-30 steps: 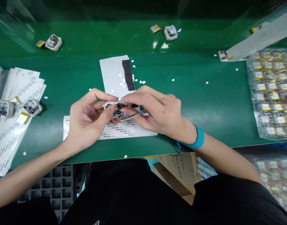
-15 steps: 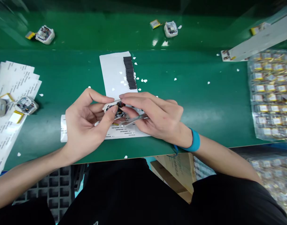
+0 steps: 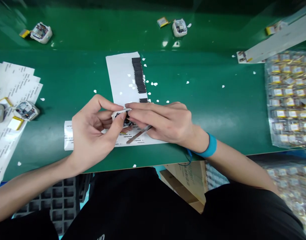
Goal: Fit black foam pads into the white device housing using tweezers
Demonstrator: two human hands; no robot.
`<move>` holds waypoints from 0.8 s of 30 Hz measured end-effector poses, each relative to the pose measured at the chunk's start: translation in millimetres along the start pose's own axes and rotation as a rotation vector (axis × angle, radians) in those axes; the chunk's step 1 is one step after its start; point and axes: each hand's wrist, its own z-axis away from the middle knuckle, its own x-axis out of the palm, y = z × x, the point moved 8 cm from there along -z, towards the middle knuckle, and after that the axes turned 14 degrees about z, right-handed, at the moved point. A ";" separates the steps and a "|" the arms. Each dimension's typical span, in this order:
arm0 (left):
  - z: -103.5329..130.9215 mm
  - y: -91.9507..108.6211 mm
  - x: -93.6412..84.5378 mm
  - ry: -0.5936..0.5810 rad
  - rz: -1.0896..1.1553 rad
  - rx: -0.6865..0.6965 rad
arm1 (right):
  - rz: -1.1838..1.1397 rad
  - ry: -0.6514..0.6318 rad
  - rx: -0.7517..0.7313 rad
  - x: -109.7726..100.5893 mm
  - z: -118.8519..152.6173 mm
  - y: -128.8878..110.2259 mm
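My left hand (image 3: 94,135) pinches a small white device housing (image 3: 115,114) between thumb and fingers. Dark electronics show inside the housing, partly covered by my fingertips. My right hand (image 3: 166,121) is closed, with its index finger and thumb at the housing's right side; anything tiny between those fingertips is hidden. Tucked in the same hand is a slim metal tool that looks like tweezers (image 3: 139,134), its free end slanting down to the left. Beneath both hands lies a printed white sheet (image 3: 68,135). Beyond them, black strips (image 3: 138,75) form a row on white backing paper (image 3: 120,71).
Open housings with batteries sit at the back left (image 3: 41,32), back middle (image 3: 179,27) and on the left-hand paper sheets (image 3: 27,110). A clear tray of batteries (image 3: 270,116) stands at right, near a white bracket (image 3: 273,43). Small white stickers dot the green table (image 3: 213,110).
The tweezers have swung so their free end points further down and left. My right fingers have straightened and closed together over the housing. My left hand keeps its hold.
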 end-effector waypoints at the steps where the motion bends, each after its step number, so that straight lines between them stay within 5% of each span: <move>1: 0.3 0.1 0.3 -0.005 -0.002 -0.005 | 0.022 -0.009 -0.021 -0.9 -0.6 0.2; 8: -1.9 6.6 2.4 -0.034 -0.033 0.035 | 0.157 0.010 -0.074 -8.6 -4.8 -1.3; 17: -5.8 0.2 -6.8 -0.036 0.093 -0.019 | -0.168 -0.185 0.127 8.9 -6.8 18.9; 24: -5.4 -2.6 6.0 -0.165 0.061 -0.049 | -0.174 0.014 0.158 2.2 -6.3 11.2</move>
